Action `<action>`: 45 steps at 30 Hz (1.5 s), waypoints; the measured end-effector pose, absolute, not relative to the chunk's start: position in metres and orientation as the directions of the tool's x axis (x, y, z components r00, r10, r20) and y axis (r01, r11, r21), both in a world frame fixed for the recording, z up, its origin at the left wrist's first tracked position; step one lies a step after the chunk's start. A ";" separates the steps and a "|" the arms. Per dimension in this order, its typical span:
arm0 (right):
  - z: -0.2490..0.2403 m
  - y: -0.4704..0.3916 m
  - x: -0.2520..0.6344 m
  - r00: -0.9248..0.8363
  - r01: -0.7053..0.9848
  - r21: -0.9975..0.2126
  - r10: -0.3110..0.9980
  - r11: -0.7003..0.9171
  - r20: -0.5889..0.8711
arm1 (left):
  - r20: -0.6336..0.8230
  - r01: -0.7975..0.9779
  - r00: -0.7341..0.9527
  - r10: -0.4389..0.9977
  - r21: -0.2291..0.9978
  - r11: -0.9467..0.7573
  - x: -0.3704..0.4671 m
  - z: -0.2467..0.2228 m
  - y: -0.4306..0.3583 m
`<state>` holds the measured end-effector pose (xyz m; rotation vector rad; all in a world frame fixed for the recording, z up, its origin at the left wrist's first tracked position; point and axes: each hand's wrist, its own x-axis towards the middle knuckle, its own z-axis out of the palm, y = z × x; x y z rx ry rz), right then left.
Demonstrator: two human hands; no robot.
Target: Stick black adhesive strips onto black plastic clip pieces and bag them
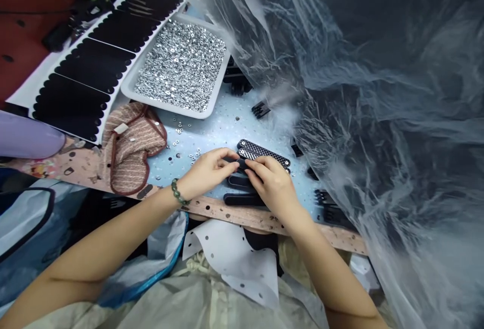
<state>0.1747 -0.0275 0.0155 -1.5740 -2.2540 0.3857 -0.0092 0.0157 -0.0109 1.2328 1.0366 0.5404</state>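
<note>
My left hand (207, 170) and my right hand (274, 183) meet over the blue tabletop, fingertips pinched on a small black piece (242, 165). Its full shape is hidden by the fingers. Just behind it lie black bars with a textured pattern and silver round fittings at their ends (264, 151). Nearer to me, smooth black rounded bars (242, 199) lie side by side on the table, partly covered by my right hand. Small silver nut-like rings (194, 155) are scattered left of my fingers.
A white tray (206, 114) full of small silver rings stands at the back left. Beside it lie a sheet of black stickers (109, 54) and a striped cloth item (130, 150). Clear plastic sheeting (340, 92) bulges over the right side. Black clips (260, 110) lie near it.
</note>
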 end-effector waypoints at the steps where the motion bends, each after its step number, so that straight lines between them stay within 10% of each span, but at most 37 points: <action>1: 0.016 -0.027 0.173 -0.317 0.848 -0.404 0.939 0.343 0.132 | -0.342 0.199 0.452 0.824 0.939 0.281 -0.007 -0.011 0.016; 7: 0.035 -0.034 0.179 -0.239 0.951 -0.182 0.968 0.249 0.075 | -0.294 0.212 0.433 0.852 0.952 0.220 -0.002 -0.010 0.019; 13: 0.037 -0.044 0.207 -0.088 0.855 -0.514 0.996 0.070 -0.012 | -0.231 0.337 0.481 0.846 0.939 0.066 -0.004 -0.006 0.016; 20: 0.038 -0.038 0.210 -0.022 0.783 -0.620 0.994 -0.051 -0.109 | -0.191 0.365 0.500 0.845 0.931 -0.005 -0.002 -0.008 0.013; 33: 0.038 -0.035 0.222 0.060 0.936 -0.341 0.995 -0.082 -0.074 | -0.181 0.392 0.488 0.854 0.919 -0.030 -0.003 -0.009 0.011; 37: 0.037 -0.032 0.239 0.068 0.872 -0.488 0.996 -0.031 0.057 | -0.176 0.420 0.493 0.852 0.906 -0.057 -0.006 -0.005 0.009; 45: 0.014 -0.006 0.233 -0.198 0.788 -0.587 0.979 0.185 0.043 | 0.174 0.598 0.611 0.772 0.536 -0.595 -0.003 0.009 -0.024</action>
